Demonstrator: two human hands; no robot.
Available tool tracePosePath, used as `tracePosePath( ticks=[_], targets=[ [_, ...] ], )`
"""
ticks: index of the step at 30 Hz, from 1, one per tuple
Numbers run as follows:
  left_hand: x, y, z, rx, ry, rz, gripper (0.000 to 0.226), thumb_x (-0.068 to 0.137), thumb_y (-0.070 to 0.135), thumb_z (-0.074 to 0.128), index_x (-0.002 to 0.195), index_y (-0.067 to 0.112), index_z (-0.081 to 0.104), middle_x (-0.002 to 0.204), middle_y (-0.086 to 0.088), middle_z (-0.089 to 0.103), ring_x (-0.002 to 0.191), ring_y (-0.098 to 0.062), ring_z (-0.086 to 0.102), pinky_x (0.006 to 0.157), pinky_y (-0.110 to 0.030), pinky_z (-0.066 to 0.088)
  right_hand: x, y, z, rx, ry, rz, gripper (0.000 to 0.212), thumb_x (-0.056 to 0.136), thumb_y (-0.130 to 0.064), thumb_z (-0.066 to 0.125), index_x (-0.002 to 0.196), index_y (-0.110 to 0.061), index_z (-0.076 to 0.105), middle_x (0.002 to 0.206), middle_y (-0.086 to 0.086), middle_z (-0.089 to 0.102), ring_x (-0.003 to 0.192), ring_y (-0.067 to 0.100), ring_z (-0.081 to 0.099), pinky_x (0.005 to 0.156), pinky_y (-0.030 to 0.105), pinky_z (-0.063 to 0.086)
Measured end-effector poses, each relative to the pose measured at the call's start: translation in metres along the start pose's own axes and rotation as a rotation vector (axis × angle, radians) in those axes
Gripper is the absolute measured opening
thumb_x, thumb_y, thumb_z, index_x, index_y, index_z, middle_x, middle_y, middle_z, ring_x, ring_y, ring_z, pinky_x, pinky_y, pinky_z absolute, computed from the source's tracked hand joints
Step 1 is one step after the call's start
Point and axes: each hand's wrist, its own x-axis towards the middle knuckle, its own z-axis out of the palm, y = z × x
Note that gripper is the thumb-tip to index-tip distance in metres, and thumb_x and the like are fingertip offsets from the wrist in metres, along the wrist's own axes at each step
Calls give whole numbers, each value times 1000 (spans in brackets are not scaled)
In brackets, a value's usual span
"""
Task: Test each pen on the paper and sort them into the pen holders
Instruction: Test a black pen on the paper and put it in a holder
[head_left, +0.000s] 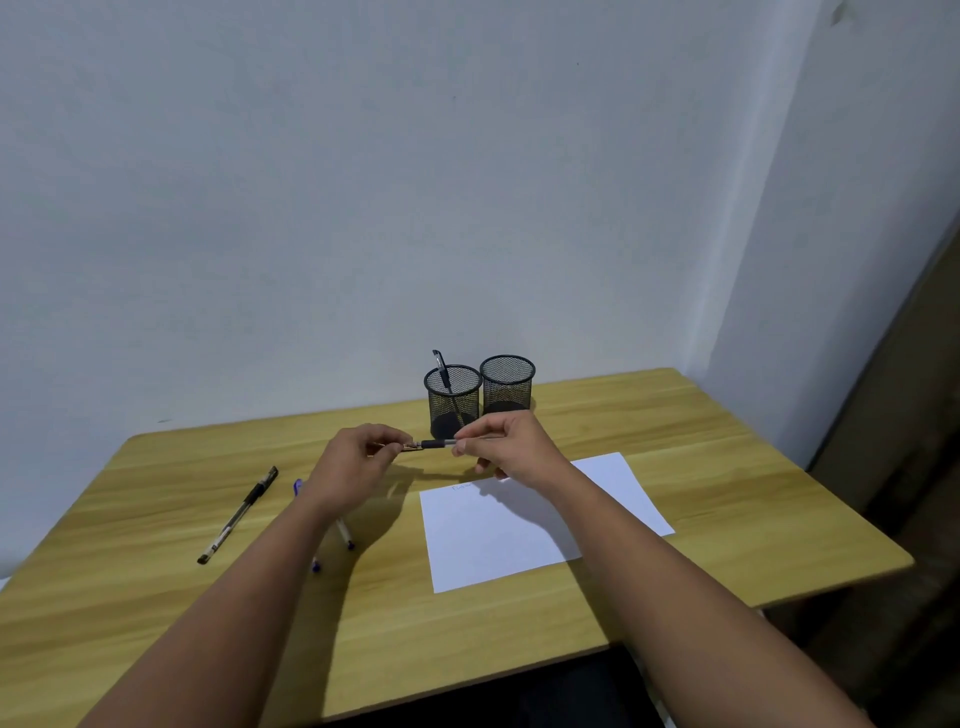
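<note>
Both hands hold one black pen level above the table, in front of the holders. My right hand pinches its barrel. My left hand pinches the other end, where the cap sits by the tip; whether the cap is on or off I cannot tell. Two black mesh pen holders stand at the back: the left holder has one black pen in it, the right holder looks empty. A white paper with a faint scribble near its top edge lies under my right forearm.
Another black pen lies on the wooden table at the left. Two blue-tipped pens lie partly hidden under my left forearm. A wall stands close behind the table, and the table's right edge is near a dark panel.
</note>
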Motion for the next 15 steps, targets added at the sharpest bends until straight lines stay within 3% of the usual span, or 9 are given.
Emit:
tracePosePath(
  ticks=[5, 8, 12, 15],
  targets=[
    [1, 21, 2, -607, 51, -190, 14, 91, 2, 70, 103, 5, 76, 94, -14, 77, 89, -23, 73, 91, -37, 58, -2, -2, 0, 161, -2, 8, 10, 91, -4, 81, 102, -5, 80, 96, 16, 82, 59, 7, 62, 51, 18, 45],
    [4, 30, 7, -679, 74, -226, 14, 91, 1, 69, 103, 4, 75, 90, -15, 75, 87, -26, 72, 91, -39, 60, 1, -6, 0, 213, 15, -5, 6, 93, 0, 78, 96, -6, 78, 84, 7, 81, 55, 5, 61, 50, 17, 47],
    [12, 43, 13, -664, 70, -241, 16, 94, 1, 66, 108, 4, 74, 91, -14, 75, 91, -26, 71, 93, -41, 58, 2, -16, -11, 162, 28, -29, 7, 95, 0, 76, 96, -7, 77, 83, 7, 80, 54, 5, 64, 48, 17, 48],
    [17, 57, 22, -552, 36, -203, 21, 95, 3, 65, 115, 3, 72, 92, -10, 75, 87, -21, 72, 94, -41, 58, -1, -21, -26, -30, -2, -2, 5, 95, -5, 77, 99, -9, 77, 82, 3, 80, 57, 8, 67, 52, 17, 49]
  ],
)
